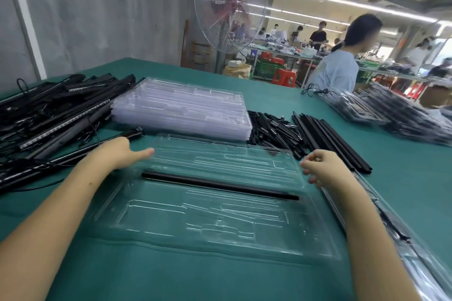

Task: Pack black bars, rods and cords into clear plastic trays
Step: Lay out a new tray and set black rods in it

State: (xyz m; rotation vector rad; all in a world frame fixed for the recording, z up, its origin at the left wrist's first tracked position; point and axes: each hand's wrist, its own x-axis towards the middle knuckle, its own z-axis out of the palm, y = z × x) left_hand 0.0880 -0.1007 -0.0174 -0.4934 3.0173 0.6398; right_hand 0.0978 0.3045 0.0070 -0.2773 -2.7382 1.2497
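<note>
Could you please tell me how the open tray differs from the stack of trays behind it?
The open tray is single and shows the green table through it; the stack of trays is many nested and looks milky. The open tray holds one black rod; the stack of trays shows nothing inside. Both are clear moulded plastic on that table.

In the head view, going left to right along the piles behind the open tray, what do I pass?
tangled black bars and cords → stack of empty clear trays → heap of short black pieces → row of long black rods → stack of packed trays
</note>
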